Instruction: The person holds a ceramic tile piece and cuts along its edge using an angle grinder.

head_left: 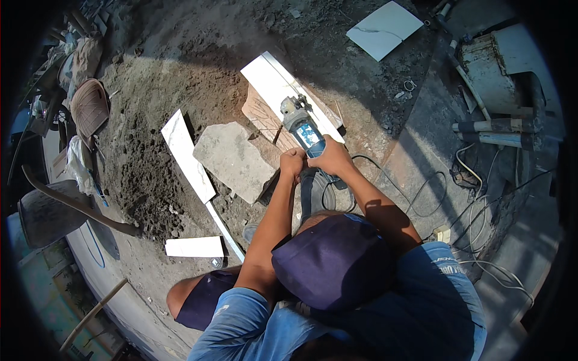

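Observation:
A blue angle grinder (308, 136) with a grey metal head lies over a long white tile (265, 73), its head on the tile's upper face. A dark line runs lengthwise along the tile. My right hand (333, 157) is wrapped round the rear of the grinder's body. My left hand (292, 163) is closed against the left side of the grinder's rear end; its fingertips are partly hidden. Under the tile is a reddish grooved slab (260, 118). The grinder's disc cannot be made out.
A rough stone block (232, 157) sits left of my hands, beside white tile strips (183, 153) and a short white piece (194, 246). Farther off lies another white tile (385, 30). A dark cable (415, 207) loops right. A wooden-handled tool (78, 201) and pipes (494, 133) flank the area.

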Demonstrator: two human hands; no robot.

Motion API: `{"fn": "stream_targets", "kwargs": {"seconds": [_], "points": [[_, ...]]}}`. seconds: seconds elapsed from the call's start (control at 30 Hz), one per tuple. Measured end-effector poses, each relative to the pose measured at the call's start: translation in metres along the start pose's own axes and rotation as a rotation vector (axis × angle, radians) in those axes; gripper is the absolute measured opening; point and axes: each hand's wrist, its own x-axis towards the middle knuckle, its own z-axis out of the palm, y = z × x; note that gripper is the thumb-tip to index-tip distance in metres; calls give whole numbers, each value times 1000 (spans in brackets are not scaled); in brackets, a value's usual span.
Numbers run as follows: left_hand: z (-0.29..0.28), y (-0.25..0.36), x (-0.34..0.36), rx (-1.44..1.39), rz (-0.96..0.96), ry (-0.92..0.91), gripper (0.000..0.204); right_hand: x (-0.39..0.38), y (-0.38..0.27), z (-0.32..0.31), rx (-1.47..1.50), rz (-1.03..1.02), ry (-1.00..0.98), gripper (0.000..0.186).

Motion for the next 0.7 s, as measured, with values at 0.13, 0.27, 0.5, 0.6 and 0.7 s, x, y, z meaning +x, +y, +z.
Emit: {"fn": "stream_targets", "kwargs": {"seconds": [0.13,0.27,0.5,0.6,0.7], "points": [[1,4,-4,-26,3,-12,13,-1,3,2,12,9,2,77],[-1,5,-4,-31,-4,-12,14,-3,4,4,19,-5,2,76],[3,6,-8,-61,-14,8,17,-6,10,6,40,-3,2,75],[-3,6,-5,25,14,-35,15,-6,13,7,61,-13,4,74],[1,7,-7,-3,5,-37,16,-7,16,6,61,-10,0,74]]}}
